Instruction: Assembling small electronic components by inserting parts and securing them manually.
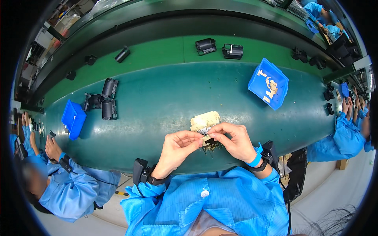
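Observation:
Close in front of me, my left hand (182, 146) and my right hand (234, 141) meet near the table's front edge. Between their fingertips is a small cream-coloured piece (206, 138), pinched from both sides. Just beyond it lies a pile of flat cream-coloured pieces (205, 119). Beneath my fingers is a cluster of thin metal pins with brassy ends (212, 147), partly hidden by my hands. How the held piece joins anything else is too small to tell.
A blue bin (255, 87) with cream pieces stands at the right, another blue bin (74, 119) at the left beside black plastic housings (109, 109). Black housings (233, 51) rest on the green belt (157, 55) beyond the green tabletop (157, 90). Co-workers sit on both sides.

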The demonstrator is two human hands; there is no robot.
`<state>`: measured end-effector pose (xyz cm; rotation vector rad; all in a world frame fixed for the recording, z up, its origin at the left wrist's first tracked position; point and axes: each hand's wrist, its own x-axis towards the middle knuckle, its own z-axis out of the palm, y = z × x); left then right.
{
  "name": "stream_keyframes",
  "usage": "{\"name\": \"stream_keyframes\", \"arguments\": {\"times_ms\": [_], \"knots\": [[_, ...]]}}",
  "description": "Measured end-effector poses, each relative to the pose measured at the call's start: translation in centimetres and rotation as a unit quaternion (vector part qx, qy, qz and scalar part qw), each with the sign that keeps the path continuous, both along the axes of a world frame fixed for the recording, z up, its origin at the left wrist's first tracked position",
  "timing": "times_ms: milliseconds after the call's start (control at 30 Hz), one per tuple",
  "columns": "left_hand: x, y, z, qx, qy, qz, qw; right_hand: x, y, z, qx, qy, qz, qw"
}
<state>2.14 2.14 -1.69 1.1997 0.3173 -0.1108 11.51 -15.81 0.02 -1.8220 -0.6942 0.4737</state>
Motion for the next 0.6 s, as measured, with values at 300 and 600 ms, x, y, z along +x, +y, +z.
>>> {"name": "stream_keyframes", "arguments": {"times_ms": [300, 600], "knots": [[0.0, -0.9, -1.1, -0.039, -0.012, 0.095, 0.995, -1.8, 1.3, -0.1, -0.005, -0.282, -0.122, 0.951], [-0.5, -2.2, -0.4, 0.044, -0.076, 0.119, 0.989, -2.4, 1.8, -0.6, -0.006, -0.338, -0.097, 0.936]]}}
